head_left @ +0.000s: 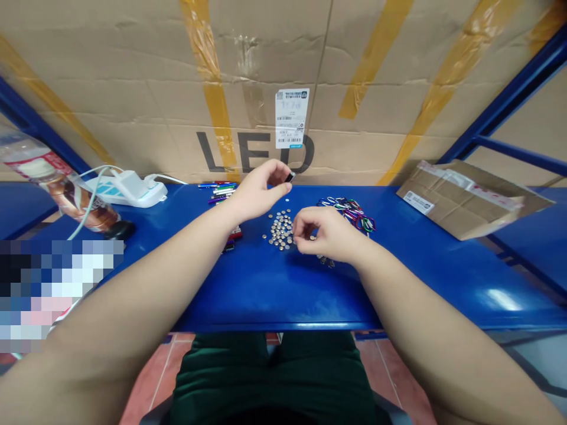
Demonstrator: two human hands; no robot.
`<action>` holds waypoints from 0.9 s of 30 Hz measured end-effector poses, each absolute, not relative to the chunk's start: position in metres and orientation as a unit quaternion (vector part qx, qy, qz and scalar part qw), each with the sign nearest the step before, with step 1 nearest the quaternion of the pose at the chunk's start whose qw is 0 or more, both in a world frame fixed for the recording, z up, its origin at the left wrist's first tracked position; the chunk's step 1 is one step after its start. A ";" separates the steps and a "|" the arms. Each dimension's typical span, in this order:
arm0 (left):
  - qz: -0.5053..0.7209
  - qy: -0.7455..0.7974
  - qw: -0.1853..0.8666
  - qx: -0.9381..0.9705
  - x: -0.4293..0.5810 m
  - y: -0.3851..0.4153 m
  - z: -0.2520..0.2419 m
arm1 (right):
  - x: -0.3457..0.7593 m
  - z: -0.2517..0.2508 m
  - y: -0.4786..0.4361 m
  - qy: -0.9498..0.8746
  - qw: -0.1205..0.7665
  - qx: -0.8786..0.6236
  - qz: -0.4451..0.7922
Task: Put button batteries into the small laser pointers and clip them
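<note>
Left hand (261, 184) has a small black piece (290, 176) pinched between thumb and fingertips, up above the table (283, 298), with a bit of silver showing at its edge. Right hand (325, 235) is curled, thumb and index almost meeting, just beside the discs (280, 227). Can't tell if there's anything in that pinch, the fingers hide it.

Handling-wise, I'd guess the black piece is light, stiff and not fragile, maybe a little slick, so fingertips on its sides seem right. The discs look like shiny metal: light, hard, probably slippery and annoying to lift flat. I'd take them by the rim.

Counts: one black piece in the left grip. Discs sit loose left of the right grip, dozens of them, too bunched for an exact number. Coloured tubes (225, 192) lie left of the left grip, several, partly behind the forearm. Clips (365, 223) are heaped beyond and right of the right grip, too tangled to count. One box (460, 198), farther right.
</note>
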State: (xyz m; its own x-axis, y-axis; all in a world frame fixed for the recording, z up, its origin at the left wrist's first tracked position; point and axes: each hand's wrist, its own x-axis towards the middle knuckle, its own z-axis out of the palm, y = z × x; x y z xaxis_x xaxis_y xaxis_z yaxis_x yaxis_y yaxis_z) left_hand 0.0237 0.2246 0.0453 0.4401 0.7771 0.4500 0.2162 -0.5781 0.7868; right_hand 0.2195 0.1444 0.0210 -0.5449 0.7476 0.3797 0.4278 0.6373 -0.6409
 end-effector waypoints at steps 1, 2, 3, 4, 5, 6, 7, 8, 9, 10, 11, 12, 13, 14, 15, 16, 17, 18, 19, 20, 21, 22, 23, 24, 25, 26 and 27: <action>0.412 0.313 0.315 0.796 0.016 0.217 0.044 | 0.222 0.021 0.146 -0.832 0.353 -0.347 0.251; 0.399 0.320 0.301 0.804 0.007 0.208 0.042 | 0.224 0.021 0.147 -0.820 0.378 -0.348 0.252; 0.382 0.332 0.293 0.811 -0.002 0.200 0.040 | 0.226 0.021 0.148 -0.807 0.402 -0.352 0.251; 0.369 0.341 0.283 0.817 -0.010 0.191 0.037 | 0.226 0.021 0.149 -0.794 0.422 -0.358 0.252; 0.355 0.343 0.275 0.825 -0.017 0.184 0.035 | 0.225 0.020 0.150 -0.781 0.438 -0.364 0.254; 0.344 0.345 0.267 0.831 -0.022 0.178 0.032 | 0.224 0.019 0.150 -0.770 0.451 -0.371 0.259; 0.332 0.346 0.260 0.838 -0.026 0.173 0.029 | 0.222 0.019 0.150 -0.759 0.460 -0.375 0.266; 0.323 0.345 0.249 0.845 -0.028 0.168 0.026 | 0.219 0.018 0.149 -0.752 0.467 -0.376 0.274; 0.308 0.345 0.242 0.853 -0.029 0.165 0.023 | 0.217 0.016 0.149 -0.747 0.471 -0.375 0.281; 0.298 0.347 0.236 0.857 -0.029 0.163 0.020 | 0.215 0.015 0.149 -0.744 0.472 -0.374 0.289; 0.288 0.348 0.233 0.861 -0.029 0.161 0.018 | 0.213 0.014 0.148 -0.744 0.471 -0.372 0.295; 0.284 0.348 0.232 0.863 -0.028 0.160 0.015 | 0.211 0.013 0.148 -0.745 0.467 -0.370 0.301; 0.280 0.348 0.234 0.864 -0.026 0.158 0.013 | 0.209 0.011 0.148 -0.747 0.461 -0.369 0.304; 0.279 0.346 0.236 0.864 -0.025 0.157 0.011 | 0.208 0.010 0.147 -0.750 0.455 -0.369 0.306; 0.278 0.342 0.240 0.865 -0.024 0.156 0.009 | 0.207 0.009 0.147 -0.754 0.450 -0.369 0.305; 0.275 0.338 0.243 0.867 -0.022 0.154 0.008 | 0.207 0.008 0.147 -0.757 0.445 -0.369 0.304; 0.272 0.333 0.245 0.869 -0.021 0.153 0.006 | 0.206 0.007 0.147 -0.761 0.439 -0.369 0.302; 0.270 0.329 0.249 0.870 -0.021 0.152 0.005 | 0.205 0.006 0.147 -0.765 0.433 -0.368 0.303; 0.268 0.327 0.253 0.870 -0.020 0.151 0.004 | 0.205 0.005 0.147 -0.768 0.426 -0.368 0.305; 0.268 0.326 0.257 0.869 -0.020 0.150 0.004 | 0.205 0.004 0.147 -0.769 0.420 -0.369 0.310; 0.269 0.326 0.261 0.868 -0.020 0.150 0.003 | 0.204 0.003 0.147 -0.769 0.415 -0.369 0.316; 0.270 0.326 0.262 0.867 -0.020 0.150 0.003 | 0.204 0.002 0.147 -0.768 0.411 -0.369 0.323; 0.270 0.327 0.262 0.867 -0.020 0.150 0.002 | 0.204 0.001 0.147 -0.766 0.409 -0.370 0.330; 0.270 0.328 0.262 0.867 -0.021 0.150 0.002 | 0.204 0.001 0.147 -0.764 0.409 -0.369 0.337; 0.272 0.329 0.261 0.866 -0.021 0.150 0.003 | 0.204 0.000 0.147 -0.761 0.409 -0.369 0.342; 0.274 0.330 0.262 0.864 -0.021 0.150 0.003 | 0.204 -0.001 0.147 -0.759 0.411 -0.369 0.345; 0.276 0.332 0.264 0.862 -0.021 0.150 0.003 | 0.204 -0.001 0.147 -0.758 0.412 -0.367 0.348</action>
State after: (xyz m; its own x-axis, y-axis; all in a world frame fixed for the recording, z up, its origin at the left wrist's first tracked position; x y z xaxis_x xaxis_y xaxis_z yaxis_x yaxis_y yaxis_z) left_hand -0.0212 0.1500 0.0028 0.6270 0.7184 0.3013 0.4267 -0.6403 0.6388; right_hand 0.2035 0.1469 -0.0008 -0.3912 0.8430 0.3692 0.2701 0.4887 -0.8296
